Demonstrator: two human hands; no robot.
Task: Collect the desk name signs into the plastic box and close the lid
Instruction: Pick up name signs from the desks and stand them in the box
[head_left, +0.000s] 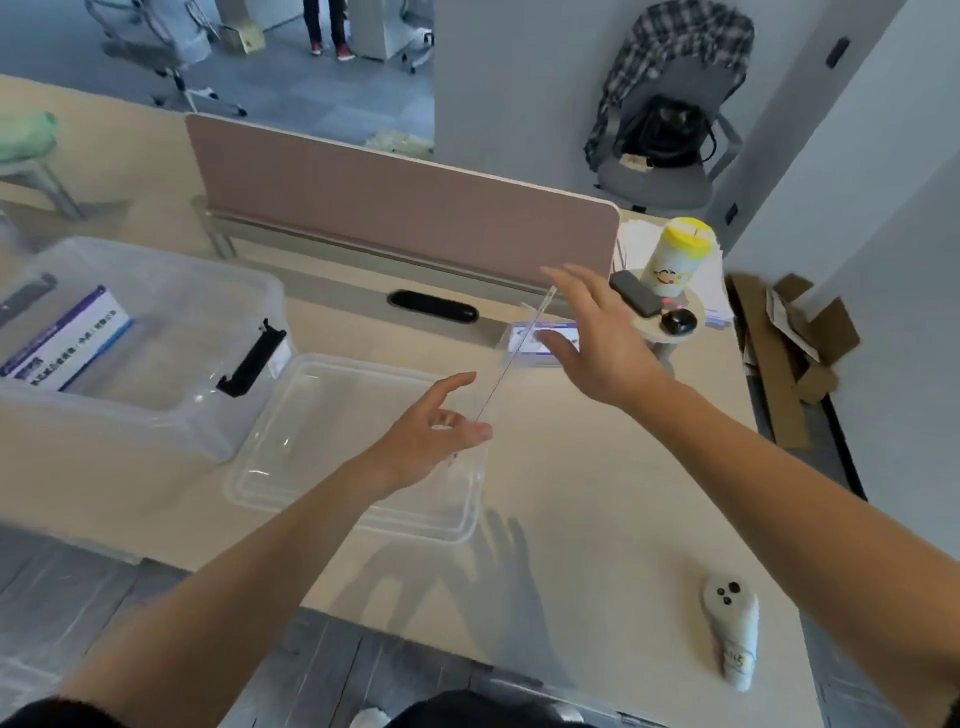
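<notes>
Here, a thin clear acrylic desk name sign (515, 357) is held up above the pale tabletop (597, 493), between the two hands. It is seen edge-on, as a narrow line. Its long axis runs from near-left to far-right, and the far end is higher. A blue-and-white card (563, 332) shows at its far end; the writing there is too blurred to read.

The left hand (441, 421) is at the near end of the sign, palm turned to the right, with the index finger stretched and the other fingers bent towards the thumb. I cannot tell if they really pinch the edge. The right hand (597, 338) is at the far end, fingers straight and spread, thumb out over the card. Both forearms are bare and reach forward.

At the left stands a clear plastic box with a black latch (104, 415), uncovered. Inside it another name sign with a blue-and-white card (67, 343) lies slanted; its print is not legible. The clear plastic lid (337, 441) lies flat on the tabletop just right of the box, below the left hand.
</notes>
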